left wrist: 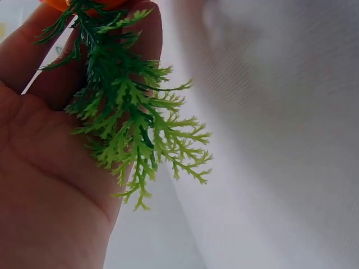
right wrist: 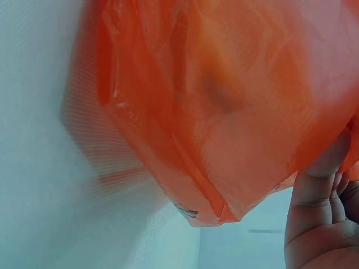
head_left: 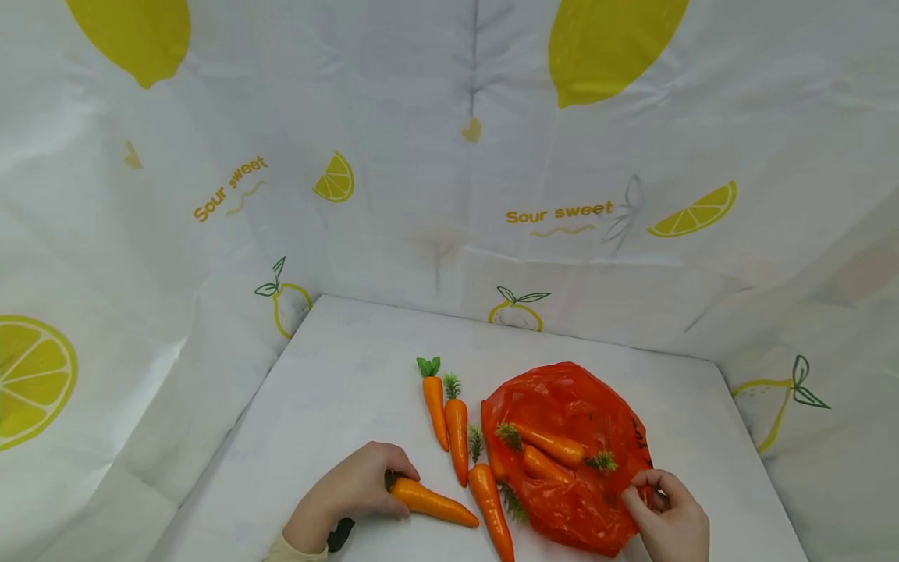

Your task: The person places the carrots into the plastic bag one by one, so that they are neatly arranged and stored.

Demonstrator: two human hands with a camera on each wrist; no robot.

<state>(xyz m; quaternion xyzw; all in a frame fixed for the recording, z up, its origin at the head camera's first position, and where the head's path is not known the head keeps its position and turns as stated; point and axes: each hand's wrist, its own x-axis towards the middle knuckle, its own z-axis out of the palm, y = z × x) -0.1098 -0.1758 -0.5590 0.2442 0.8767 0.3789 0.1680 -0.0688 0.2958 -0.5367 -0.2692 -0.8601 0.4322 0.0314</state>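
1. Our left hand (head_left: pixel 365 480) has its thumb and fingers clamped around the thick end of a carrot (head_left: pixel 435 501), just above the surface (head_left: pixel 337 375) or resting on it; we cannot tell which.
2. That carrot's long axis runs left to right, its tip angled slightly near, towards the red bag (head_left: pixel 576 515) on the right.
3. One loose carrot (head_left: pixel 493 511) lies between that tip and the bag, pointing near; two more sit farther off, left of the bag.
4. Our right hand (head_left: pixel 670 511) pinches the bag's near right side and is closer to it than our left.
5. The left wrist view shows us feathery greens (left wrist: pixel 140 117) along the palm, mostly hidden from the head view.
6. The head view shows us two carrots amid the bag's folds; the right wrist view gives only blurred shapes through the plastic.
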